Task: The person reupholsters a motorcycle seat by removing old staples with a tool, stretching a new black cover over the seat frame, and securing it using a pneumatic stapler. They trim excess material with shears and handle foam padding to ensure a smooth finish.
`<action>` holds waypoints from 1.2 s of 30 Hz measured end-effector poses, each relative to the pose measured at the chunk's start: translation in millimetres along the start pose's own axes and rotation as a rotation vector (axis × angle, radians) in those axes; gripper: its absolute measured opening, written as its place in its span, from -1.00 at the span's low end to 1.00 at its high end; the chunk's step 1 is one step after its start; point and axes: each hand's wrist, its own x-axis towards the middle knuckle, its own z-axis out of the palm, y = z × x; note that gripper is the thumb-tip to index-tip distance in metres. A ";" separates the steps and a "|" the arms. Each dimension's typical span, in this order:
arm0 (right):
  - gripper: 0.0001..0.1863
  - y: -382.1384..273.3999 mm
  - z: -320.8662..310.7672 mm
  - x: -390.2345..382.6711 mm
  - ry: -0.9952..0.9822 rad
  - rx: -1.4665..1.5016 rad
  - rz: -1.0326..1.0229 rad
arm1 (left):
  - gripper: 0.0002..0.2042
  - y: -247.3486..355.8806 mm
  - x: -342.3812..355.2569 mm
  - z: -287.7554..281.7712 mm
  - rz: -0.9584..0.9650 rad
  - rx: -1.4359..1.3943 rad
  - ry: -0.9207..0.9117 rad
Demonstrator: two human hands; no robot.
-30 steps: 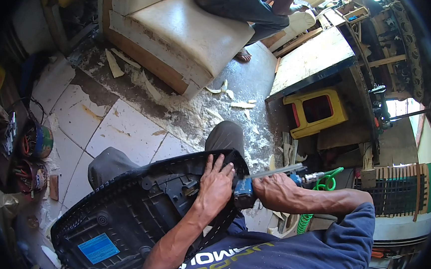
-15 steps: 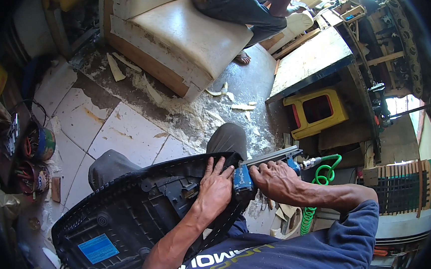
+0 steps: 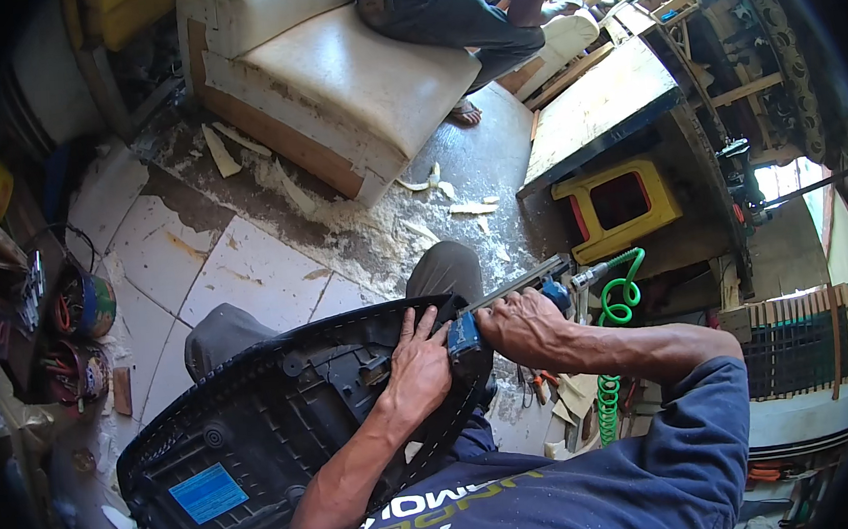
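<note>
Gripping boxy blue metal stapler, right hand; pressing long black plastic seat, open left hand. Risking stapled fingers by slipping!

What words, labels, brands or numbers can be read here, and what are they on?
Dark shirt on the person: large white and gold lettering with a white emblem; I'm leaving the wording and brand out.
Blue label on the black moulded base: fine print, too small to read.
Blue tool in the right hand: faint pale marking, too blurred to read.
</note>
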 end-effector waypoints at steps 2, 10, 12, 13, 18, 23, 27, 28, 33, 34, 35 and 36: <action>-0.79 14.0 7.4 -6.8 0.035 0.045 -0.033 | -0.61 0.5 6.3 -6.5 -0.001 -0.008 -0.042; -0.58 59.5 190.2 -76.6 0.161 1.357 0.701 | -0.65 -7.4 8.8 -45.9 -0.105 -0.061 -0.060; -0.56 23.8 291.6 -73.3 0.138 1.325 0.932 | -0.65 -6.0 17.1 -48.5 -0.123 -0.077 -0.092; -0.49 -2.9 343.2 -69.5 0.239 1.350 0.926 | -0.67 -2.1 21.7 -51.9 -0.105 -0.073 -0.081; -0.18 -113.5 478.1 -40.2 0.228 1.016 0.954 | -0.70 28.2 56.1 -78.8 -0.166 -0.090 0.032; -0.47 -38.0 466.7 -18.4 -0.154 1.328 0.999 | -0.32 49.1 111.1 -72.7 -0.172 0.440 -0.309; -0.56 -0.3 608.2 -53.0 0.370 0.573 1.624 | -0.32 29.9 160.8 -77.7 -0.364 0.114 -0.732; -0.37 29.8 604.2 -51.9 0.138 0.947 1.638 | -0.33 15.3 156.7 -79.8 -0.353 0.102 -0.727; -0.22 50.9 650.5 -78.4 -0.105 1.057 1.696 | -0.34 -31.7 166.0 -86.1 -0.520 -0.109 -0.912; -0.32 49.5 634.3 -76.9 -0.139 1.074 1.678 | -0.33 -34.3 160.6 -88.7 -0.565 -0.174 -0.915; -0.41 46.7 620.9 -77.4 -0.169 1.082 1.677 | -0.32 -35.5 157.0 -91.1 -0.594 -0.246 -0.919; -0.43 46.1 610.0 -75.4 -0.178 1.052 1.659 | -0.31 -36.2 153.9 -92.9 -0.605 -0.196 -0.920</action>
